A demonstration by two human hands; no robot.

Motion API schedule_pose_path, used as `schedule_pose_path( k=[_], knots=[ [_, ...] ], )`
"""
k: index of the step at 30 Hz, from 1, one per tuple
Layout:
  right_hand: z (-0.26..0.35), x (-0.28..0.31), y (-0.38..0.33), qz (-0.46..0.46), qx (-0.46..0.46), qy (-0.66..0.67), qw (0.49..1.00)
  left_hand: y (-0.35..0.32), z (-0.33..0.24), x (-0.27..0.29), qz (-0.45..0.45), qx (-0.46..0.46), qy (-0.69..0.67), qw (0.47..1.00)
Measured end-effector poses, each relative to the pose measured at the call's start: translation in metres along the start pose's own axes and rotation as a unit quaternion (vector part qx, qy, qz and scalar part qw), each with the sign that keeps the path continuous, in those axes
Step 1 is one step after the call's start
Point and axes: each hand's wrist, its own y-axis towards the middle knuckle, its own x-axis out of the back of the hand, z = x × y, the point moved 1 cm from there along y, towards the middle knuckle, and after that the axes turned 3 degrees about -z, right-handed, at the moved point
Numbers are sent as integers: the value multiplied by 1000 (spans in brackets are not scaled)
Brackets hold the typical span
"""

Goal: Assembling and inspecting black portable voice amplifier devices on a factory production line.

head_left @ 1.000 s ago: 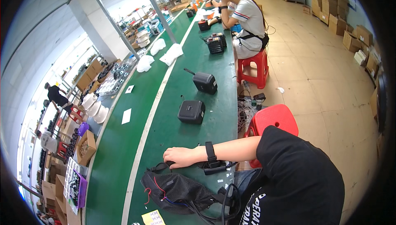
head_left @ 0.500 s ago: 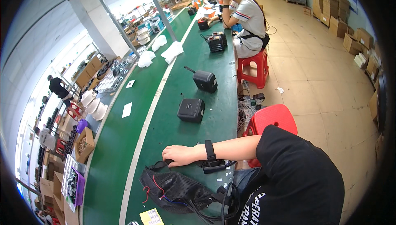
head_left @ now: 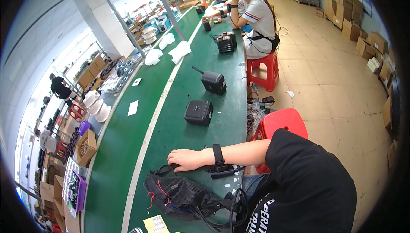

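Observation:
My right hand (head_left: pixel 184 160) rests palm down on the green table, its fingers curled over a small dark thing that they mostly cover. A black band with a box sits on that wrist. Just below the hand lies a black mesh pouch (head_left: pixel 185 194), with thin red and blue wires and thick black cables; its strap loop (head_left: pixel 162 171) reaches close to my fingers. Beyond my hand stand a black box-shaped device (head_left: pixel 198 112) and another black device (head_left: pixel 213 82) with a stub sticking up. My left hand is out of view.
A yellow label sheet (head_left: pixel 156 224) lies near the pouch. Farther along are black devices (head_left: pixel 225 42), white bags (head_left: pixel 179 52) and a co-worker (head_left: pixel 260 23) on a red stool (head_left: pixel 262 72). Another red stool (head_left: pixel 285 122) stands beside my arm. Metal posts rise along the table.
My right hand and the pouch stay put. Far up the table, a co-worker's hand has turned a small black device. At far left, the standing person has shifted posture.

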Motion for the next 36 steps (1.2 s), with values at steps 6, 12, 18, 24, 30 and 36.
schedule_pose_path(
  k=[6, 12, 18, 24, 30, 36],
  knots=[
    [0, 1, -3, 0, 5, 1, 1000, 2, -1, -19, -11, -33, -44, 998],
    [4, 2, 1, 27, 0, 4, 1000, -11, 0, -28, -68, -73, -97, 990],
    [-5, 9, -2, 3, -3, 3, 1000, -35, 3, -22, -139, -96, -146, 975],
    [5, 5, 5, 10, -5, 22, 1000, -58, -17, -29, -21, 50, -262, 964],
    [3, 6, 2, 10, -13, 12, 1000, -66, -27, -42, -93, 77, -399, 909],
    [4, 7, 1, 12, -18, 13, 1000, -49, -19, -34, -88, 102, -404, 905]
  ],
)
